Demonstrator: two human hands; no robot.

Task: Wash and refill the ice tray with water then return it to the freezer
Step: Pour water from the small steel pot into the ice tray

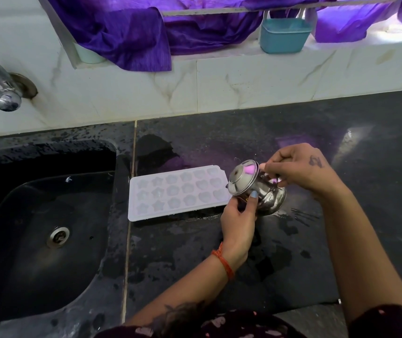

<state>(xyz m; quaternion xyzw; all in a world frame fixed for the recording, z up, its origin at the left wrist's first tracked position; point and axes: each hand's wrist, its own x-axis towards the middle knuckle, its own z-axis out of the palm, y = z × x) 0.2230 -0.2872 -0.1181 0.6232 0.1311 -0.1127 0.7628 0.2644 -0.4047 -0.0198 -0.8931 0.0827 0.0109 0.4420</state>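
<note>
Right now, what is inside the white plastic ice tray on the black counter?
The white plastic ice tray shows star and heart moulds; whether they hold water cannot be told. Its right end is covered by the small steel kettle held in both hands.

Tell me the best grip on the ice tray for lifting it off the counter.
Probably the short left rim of the tray, come at from the sink side. The tray lies flat, and the steel jug, held by the left hand and the right hand, crowds its right end. Keep it level; whether the molds hold water can't be told.
</note>
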